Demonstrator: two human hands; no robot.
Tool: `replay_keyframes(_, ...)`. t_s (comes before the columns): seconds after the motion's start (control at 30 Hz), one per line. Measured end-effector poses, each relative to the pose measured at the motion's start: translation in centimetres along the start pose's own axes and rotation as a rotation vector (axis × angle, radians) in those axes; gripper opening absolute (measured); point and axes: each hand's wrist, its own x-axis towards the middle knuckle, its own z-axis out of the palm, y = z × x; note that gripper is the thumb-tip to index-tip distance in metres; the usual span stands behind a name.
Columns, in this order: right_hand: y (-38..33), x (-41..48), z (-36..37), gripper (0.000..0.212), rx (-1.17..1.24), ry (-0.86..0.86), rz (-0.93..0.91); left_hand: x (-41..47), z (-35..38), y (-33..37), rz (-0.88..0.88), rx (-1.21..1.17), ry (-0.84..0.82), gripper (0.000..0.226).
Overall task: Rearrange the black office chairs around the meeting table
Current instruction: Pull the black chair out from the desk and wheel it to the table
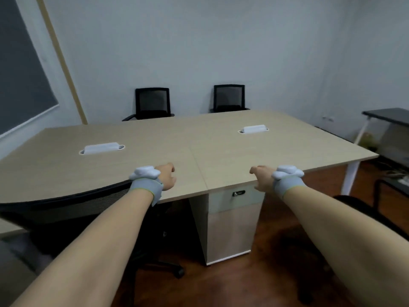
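Observation:
The light wood meeting table [199, 138] fills the middle of the view. Two black mesh office chairs [152, 103] [230, 97] stand at its far side against the wall. A third black chair [66, 207] is pushed in at the near left, its curved backrest under my left forearm. Part of another black chair [363, 207] shows at the near right behind my right arm. My left hand [167, 177] and my right hand [262, 178] hover at the table's near edge, fingers loosely curled, holding nothing. Both wrists wear grey bands.
A drawer cabinet [232, 222] stands under the table between my arms. Two white cable covers [101, 148] [253, 129] sit in the tabletop. A dark side desk [389, 116] is at the right wall, a dark board [20, 74] on the left wall. The floor is brown wood.

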Motion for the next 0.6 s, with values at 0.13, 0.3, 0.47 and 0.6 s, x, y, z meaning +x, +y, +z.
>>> replay_keyframes(0.13, 9.9, -4.6, 0.2, 0.053, -0.033, -0.012, 0.094, -0.9, 2.0, 9.8, 0.110, -0.010, -0.014, 0.043)
replay_keyframes(0.3, 21.1, -11.0, 0.9, 0.051, -0.003, -0.026, 0.208, -2.9, 4.4, 22.3, 0.259, -0.030, 0.001, 0.041)
replay_keyframes(0.47, 31.3, -17.0, 1.8, 0.043, -0.014, -0.027, 0.307, -4.7, 7.0, 33.3, 0.376, -0.048, -0.020, 0.039)
replay_keyframes(0.6, 37.7, -20.6, 2.2, 0.045, -0.002, -0.001, 0.393, -5.3, 8.8, 41.2, 0.475, -0.025, -0.041, 0.038)
